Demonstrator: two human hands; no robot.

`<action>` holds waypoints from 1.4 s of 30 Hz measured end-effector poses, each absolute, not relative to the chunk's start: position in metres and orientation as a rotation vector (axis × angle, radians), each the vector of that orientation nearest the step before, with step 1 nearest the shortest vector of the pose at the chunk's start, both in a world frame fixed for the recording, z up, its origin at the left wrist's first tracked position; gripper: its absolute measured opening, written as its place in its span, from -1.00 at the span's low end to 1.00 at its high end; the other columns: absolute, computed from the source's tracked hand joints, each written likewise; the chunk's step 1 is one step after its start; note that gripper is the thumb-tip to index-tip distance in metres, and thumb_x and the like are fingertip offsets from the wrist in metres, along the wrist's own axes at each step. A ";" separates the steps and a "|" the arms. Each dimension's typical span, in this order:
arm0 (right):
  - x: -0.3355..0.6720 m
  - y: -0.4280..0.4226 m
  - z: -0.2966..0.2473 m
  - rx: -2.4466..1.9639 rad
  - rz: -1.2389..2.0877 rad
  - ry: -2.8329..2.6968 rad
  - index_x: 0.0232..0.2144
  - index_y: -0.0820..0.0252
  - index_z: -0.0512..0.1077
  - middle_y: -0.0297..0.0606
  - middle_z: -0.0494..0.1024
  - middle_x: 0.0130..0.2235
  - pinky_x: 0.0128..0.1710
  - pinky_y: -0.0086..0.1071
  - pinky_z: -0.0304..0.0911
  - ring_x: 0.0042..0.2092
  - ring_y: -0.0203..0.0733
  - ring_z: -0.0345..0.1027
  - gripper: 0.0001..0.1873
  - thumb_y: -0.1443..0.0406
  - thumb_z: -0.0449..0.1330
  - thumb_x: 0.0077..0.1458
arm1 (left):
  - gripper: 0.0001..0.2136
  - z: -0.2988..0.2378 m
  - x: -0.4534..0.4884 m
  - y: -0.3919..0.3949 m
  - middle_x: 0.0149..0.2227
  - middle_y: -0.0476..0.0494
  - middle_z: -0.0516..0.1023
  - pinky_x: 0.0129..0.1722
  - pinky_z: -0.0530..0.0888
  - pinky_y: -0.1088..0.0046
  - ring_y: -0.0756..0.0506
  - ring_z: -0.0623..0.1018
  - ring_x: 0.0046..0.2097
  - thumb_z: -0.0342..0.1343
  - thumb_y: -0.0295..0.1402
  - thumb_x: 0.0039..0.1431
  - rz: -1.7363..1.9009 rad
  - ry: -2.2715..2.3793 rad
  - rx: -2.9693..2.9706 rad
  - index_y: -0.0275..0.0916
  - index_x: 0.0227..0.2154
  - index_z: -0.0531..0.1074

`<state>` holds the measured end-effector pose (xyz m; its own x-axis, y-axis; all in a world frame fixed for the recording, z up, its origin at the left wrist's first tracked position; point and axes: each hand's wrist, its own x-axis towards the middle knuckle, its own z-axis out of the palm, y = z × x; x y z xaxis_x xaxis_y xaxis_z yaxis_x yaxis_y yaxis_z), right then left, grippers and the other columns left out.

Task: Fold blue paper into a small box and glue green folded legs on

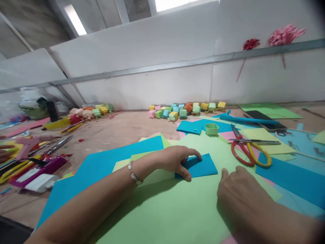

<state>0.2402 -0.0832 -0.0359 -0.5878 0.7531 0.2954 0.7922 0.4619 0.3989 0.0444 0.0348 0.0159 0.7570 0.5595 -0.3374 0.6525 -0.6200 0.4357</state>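
Note:
A small blue paper rectangle [201, 166] lies on a large green sheet [165, 210]. My left hand [175, 161] rests on the rectangle's left edge, thumb and fingers pressing it flat; a bracelet circles that wrist. My right hand [238, 193] sits on the green sheet just right of and below the blue piece, fingers curled under with the thumb raised, holding nothing that I can see.
Red-and-yellow scissors [250, 150] lie to the right on paper sheets. A green paper box [212, 129] and a row of coloured folded boxes [185, 110] stand further back. A phone [265, 120] lies at the right. Tools and a purple stapler [38, 171] clutter the left.

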 end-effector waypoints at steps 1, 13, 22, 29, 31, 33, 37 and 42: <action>0.241 -0.084 -0.031 -1.408 -0.797 -2.592 -0.75 0.13 0.36 -0.21 0.31 -0.73 -0.50 -0.24 -0.22 -0.62 -0.21 0.11 -0.71 0.42 0.26 -0.09 | -0.34 0.016 0.044 0.035 -0.33 0.00 0.40 -0.42 0.26 0.54 -0.04 0.40 -0.35 0.38 -0.18 -0.08 -0.226 0.908 2.407 -0.04 0.12 0.31; 0.234 -0.073 -0.047 -1.113 -0.939 -2.735 -0.14 0.33 0.58 -0.27 0.32 -0.73 -0.51 -0.25 -0.27 -0.65 -0.19 0.07 -0.56 0.33 0.29 -0.15 | -0.51 0.010 0.054 0.022 -0.26 -0.12 0.49 -0.43 0.26 0.45 -0.14 0.47 -0.29 0.05 0.09 0.16 -0.147 1.156 2.479 -0.20 -0.05 0.30; 0.234 -0.074 -0.044 -1.120 -0.956 -2.819 -0.08 0.29 0.57 -0.27 0.30 -0.74 -0.55 -0.27 -0.31 -0.67 -0.22 0.04 -0.51 0.32 0.33 -0.15 | -0.44 0.022 0.048 0.021 -0.27 -0.14 0.53 -0.49 0.23 0.47 -0.16 0.49 -0.30 0.26 0.14 -0.12 -0.450 1.298 2.535 -0.21 -0.25 0.32; 0.231 -0.072 -0.042 -1.168 -0.909 -2.872 -0.01 0.34 0.53 -0.29 0.28 -0.76 -0.57 -0.27 -0.31 -0.68 -0.23 0.05 -0.44 0.32 0.34 -0.15 | -0.60 0.046 0.032 0.031 -0.52 0.03 0.42 -0.55 0.14 0.49 -0.05 0.36 -0.49 0.39 -0.05 -0.23 -0.803 1.256 2.569 -0.19 -0.43 0.42; 0.231 -0.072 -0.043 -1.138 -0.893 -2.855 -0.01 0.35 0.53 -0.30 0.29 -0.75 -0.57 -0.28 -0.31 -0.67 -0.25 0.04 -0.44 0.35 0.34 -0.15 | -0.68 0.046 0.027 0.035 -0.53 0.04 0.43 -0.54 0.15 0.50 -0.04 0.38 -0.48 0.42 -0.21 -0.27 -0.729 1.247 2.550 -0.20 -0.45 0.45; 0.232 -0.073 -0.044 -1.122 -0.880 -2.854 -0.01 0.35 0.52 -0.31 0.29 -0.74 -0.56 -0.27 -0.29 -0.66 -0.25 0.04 -0.44 0.36 0.33 -0.15 | -0.83 0.044 0.025 0.040 -0.47 0.01 0.49 -0.51 0.21 0.51 -0.05 0.42 -0.44 0.31 -0.34 -0.13 -0.532 1.279 2.511 -0.20 -0.42 0.49; 0.230 -0.076 -0.044 -1.184 -0.869 -2.879 0.02 0.37 0.50 -0.31 0.28 -0.73 -0.57 -0.27 -0.25 -0.66 -0.23 0.03 -0.44 0.29 0.31 -0.09 | -0.70 0.038 0.031 0.042 -0.18 -0.13 0.58 -0.29 0.37 0.47 -0.10 0.51 -0.19 -0.05 -0.55 0.09 -0.197 1.313 2.507 -0.22 -0.19 0.50; 0.229 -0.077 -0.042 -1.171 -0.885 -2.938 0.05 0.38 0.48 -0.27 0.31 -0.71 -0.58 -0.28 -0.23 -0.65 -0.23 0.03 -0.44 0.31 0.28 -0.05 | -0.65 0.035 0.044 0.033 -0.16 -0.14 0.59 -0.22 0.43 0.50 -0.07 0.54 -0.15 -0.14 -0.60 0.06 -0.021 1.283 2.423 -0.28 -0.22 0.50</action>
